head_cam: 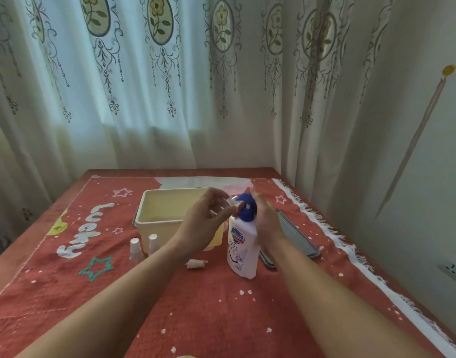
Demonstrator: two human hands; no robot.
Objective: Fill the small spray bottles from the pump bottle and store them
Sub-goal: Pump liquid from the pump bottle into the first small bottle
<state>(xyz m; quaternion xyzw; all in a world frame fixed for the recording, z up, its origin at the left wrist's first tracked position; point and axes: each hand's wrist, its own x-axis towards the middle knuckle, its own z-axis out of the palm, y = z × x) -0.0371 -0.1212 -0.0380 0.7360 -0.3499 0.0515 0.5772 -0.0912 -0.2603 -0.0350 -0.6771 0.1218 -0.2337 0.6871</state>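
Left hand: the left hand [203,220] has its fingers curled round a small clear bottle [224,204], holding it up with its neck at the spout
Right hand: the right hand [265,218] lies against the blue pump head [246,208] with fairly straight fingers, wrapped round nothing; it looks set to press
Pump bottle: the pump bottle [241,250] stands upright on the red cloth [221,313], between the two wrists and under the right palm
Step in hand: by my reading, filling this one bottle; how full it is cannot be told, as the fingers hide it
Spray head: a loose spray head [195,263] lies on the cloth just under the left wrist, probably this bottle's top, not yet put back on
Capped bottles: two capped bottles [135,248] stand just left of the left forearm, close against the box front; whether they are filled I cannot tell
Storage: the cream box [167,200] sits beyond the left hand, and no bottle shows in the part of it in view; its grey lid [297,237] lies off, past the right wrist
Left to do: finish pumping, fit the spray head, then box the bottles and close the lid
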